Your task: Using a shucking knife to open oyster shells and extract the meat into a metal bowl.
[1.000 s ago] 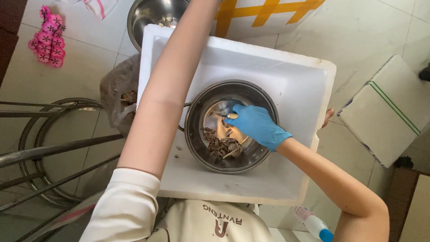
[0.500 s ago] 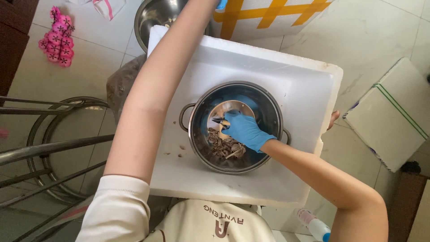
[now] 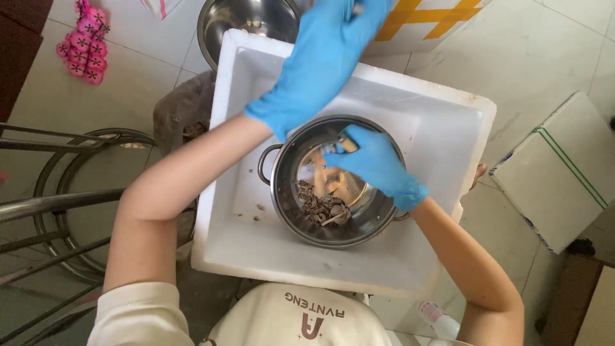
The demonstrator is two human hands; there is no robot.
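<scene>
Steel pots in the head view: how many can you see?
2. One two-handled steel pot sits inside the white foam box, under both gloved hands. A second steel pot stands on the floor beyond the box, partly cut off.

Around the white foam box (image 3: pixel 442 128) — a second steel bowl (image 3: pixel 246 22) beyond its far edge, a pink flower-shaped toy (image 3: pixel 82 43) far left, a round metal rack (image 3: pixel 61 198) left, a white carton with green stripes (image 3: pixel 557 170) right.

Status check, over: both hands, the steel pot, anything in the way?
Left hand gloved, raised above foam box, grip unclear. Right hand inside steel pot, above dark scraps. Nothing blocking.
</scene>
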